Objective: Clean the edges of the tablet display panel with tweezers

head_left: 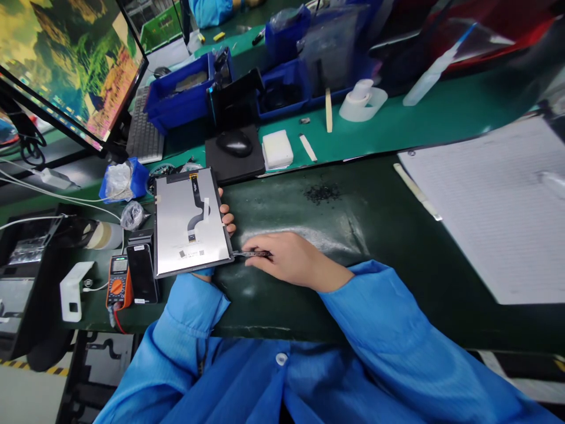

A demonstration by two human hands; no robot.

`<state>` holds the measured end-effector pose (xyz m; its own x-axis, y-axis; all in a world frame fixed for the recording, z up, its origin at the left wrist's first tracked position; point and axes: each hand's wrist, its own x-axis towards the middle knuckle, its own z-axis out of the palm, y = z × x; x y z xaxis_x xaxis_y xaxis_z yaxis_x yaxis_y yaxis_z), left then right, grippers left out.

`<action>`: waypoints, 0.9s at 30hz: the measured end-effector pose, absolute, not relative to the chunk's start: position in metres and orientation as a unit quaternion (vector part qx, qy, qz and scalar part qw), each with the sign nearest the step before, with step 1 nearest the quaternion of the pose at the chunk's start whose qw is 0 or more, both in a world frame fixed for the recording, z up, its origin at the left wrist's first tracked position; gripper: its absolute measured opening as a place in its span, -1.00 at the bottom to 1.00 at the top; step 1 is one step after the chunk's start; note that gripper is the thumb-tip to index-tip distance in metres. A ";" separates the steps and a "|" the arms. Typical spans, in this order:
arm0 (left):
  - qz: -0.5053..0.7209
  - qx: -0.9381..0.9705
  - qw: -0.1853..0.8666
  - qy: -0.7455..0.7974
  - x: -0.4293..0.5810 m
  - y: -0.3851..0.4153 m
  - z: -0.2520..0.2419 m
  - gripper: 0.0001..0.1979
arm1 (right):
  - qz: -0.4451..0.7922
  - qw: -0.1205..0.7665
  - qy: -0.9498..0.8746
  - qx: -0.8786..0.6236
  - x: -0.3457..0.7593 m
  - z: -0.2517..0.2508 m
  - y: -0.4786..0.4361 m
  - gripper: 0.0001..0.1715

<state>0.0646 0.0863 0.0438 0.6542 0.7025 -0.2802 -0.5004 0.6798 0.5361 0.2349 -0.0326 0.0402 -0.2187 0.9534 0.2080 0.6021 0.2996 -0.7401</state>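
A flat display panel [176, 218] with a silvery back and a dark ribbon cable [196, 203] is held up above the green bench. My left hand [227, 218] supports it from underneath, its fingertips showing along the right edge and the rest hidden by the panel. Tweezers [253, 254] are pinched in my right hand [289, 258], their tip touching the panel's lower right corner. Small black scraps [322, 192] lie in a loose pile on the bench, beyond my right hand.
At left are an orange multimeter [117, 282], a black phone [142, 274] and white cables. Behind stand a mouse [234, 143], a white pad [277, 149] and blue bins [179, 94]. Lined paper [494, 206] covers the right side. A person's blue sleeve [212, 12] shows at the top.
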 end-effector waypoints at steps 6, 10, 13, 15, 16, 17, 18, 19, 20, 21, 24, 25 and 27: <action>0.333 0.214 0.893 0.217 0.063 0.089 0.041 -0.54 | 0.230 0.309 -0.757 -0.528 0.235 0.038 -0.032 -0.73; 0.331 0.217 0.888 0.235 0.063 0.088 0.042 -0.56 | 0.253 0.323 -0.743 -0.528 0.233 0.040 -0.033 -0.78; 0.337 0.210 0.885 0.242 0.064 0.088 0.043 -0.55 | 0.272 0.337 -0.735 -0.523 0.233 0.040 -0.033 -0.85; 0.336 0.209 0.885 0.243 0.064 0.089 0.041 -0.55 | 0.262 0.332 -0.743 -0.519 0.233 0.038 -0.033 -0.83; 0.333 0.211 0.887 0.240 0.064 0.089 0.041 -0.55 | 0.256 0.327 -0.748 -0.517 0.234 0.038 -0.033 -0.80; 0.330 0.212 0.890 0.234 0.063 0.090 0.040 -0.55 | 0.252 0.322 -0.752 -0.517 0.234 0.037 -0.033 -0.76; 0.327 0.213 0.892 0.226 0.063 0.090 0.039 -0.55 | 0.248 0.318 -0.753 -0.520 0.234 0.037 -0.032 -0.73; 0.325 0.214 0.895 0.219 0.062 0.091 0.039 -0.56 | 0.247 0.315 -0.753 -0.522 0.234 0.037 -0.033 -0.70; 0.327 0.213 0.896 0.214 0.062 0.090 0.039 -0.56 | 0.247 0.317 -0.752 -0.523 0.234 0.037 -0.033 -0.70; 0.330 0.211 0.895 0.212 0.062 0.090 0.039 -0.56 | 0.252 0.321 -0.748 -0.523 0.234 0.038 -0.033 -0.72; 0.340 0.206 0.890 0.223 0.063 0.087 0.041 -0.56 | 0.271 0.334 -0.733 -0.528 0.232 0.041 -0.034 -0.84; 0.343 0.205 0.889 0.224 0.063 0.087 0.041 -0.57 | 0.274 0.332 -0.731 -0.529 0.232 0.041 -0.034 -0.86; 0.345 0.206 0.890 0.217 0.063 0.087 0.040 -0.57 | 0.270 0.324 -0.736 -0.529 0.232 0.042 -0.034 -0.86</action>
